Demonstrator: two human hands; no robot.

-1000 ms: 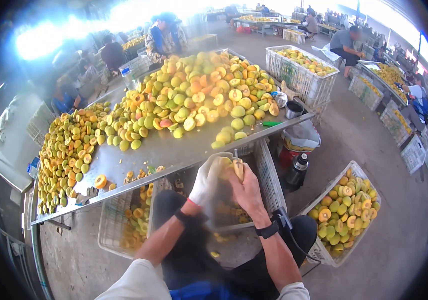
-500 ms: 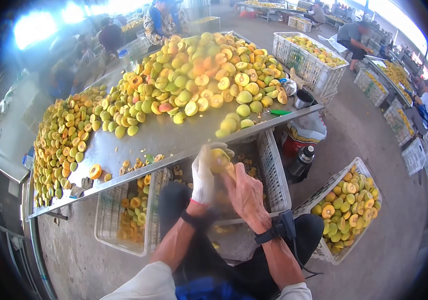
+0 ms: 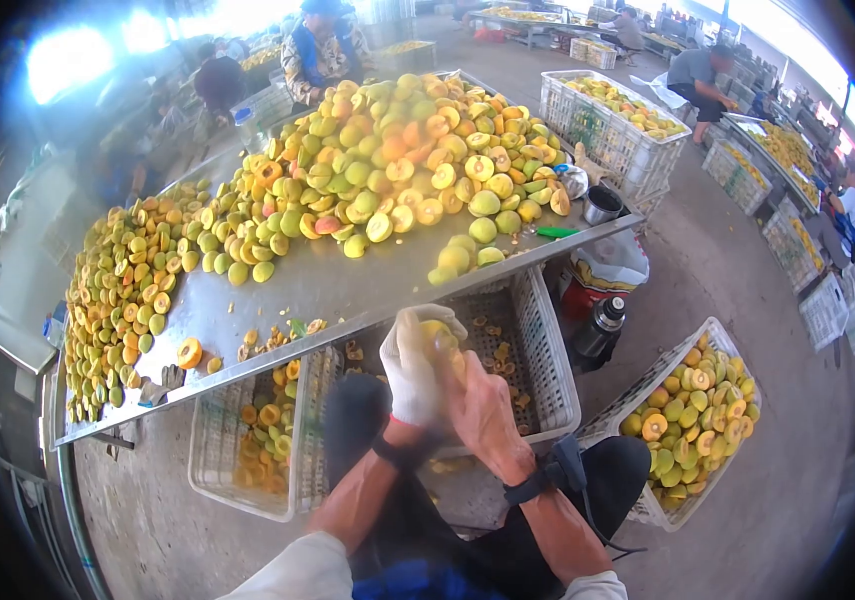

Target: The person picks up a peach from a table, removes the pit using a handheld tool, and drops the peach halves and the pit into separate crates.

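Observation:
My left hand (image 3: 410,372), in a white glove, is wrapped round a yellow peach (image 3: 436,336) just in front of the metal table's near edge. Bare and closed, my right hand (image 3: 489,412) presses up against the fruit from the right. Its fingers are curled round something slim that blur keeps me from making out. Below both hands stands a grey plastic crate (image 3: 548,350) with scraps of cut fruit inside. A big heap of peaches (image 3: 348,180), many of them halved, covers much of the metal table (image 3: 338,275).
A crate of fruit (image 3: 278,440) stands at left under the table, another crate of peaches (image 3: 693,420) on the floor at right. Near the table's right corner are a metal cup (image 3: 603,205) and a green-handled tool (image 3: 558,232). A black flask (image 3: 600,330) stands below. People work beyond.
Both hands have come slightly lower and nearer my body, still together round the peach. The person across the table is more upright in view.

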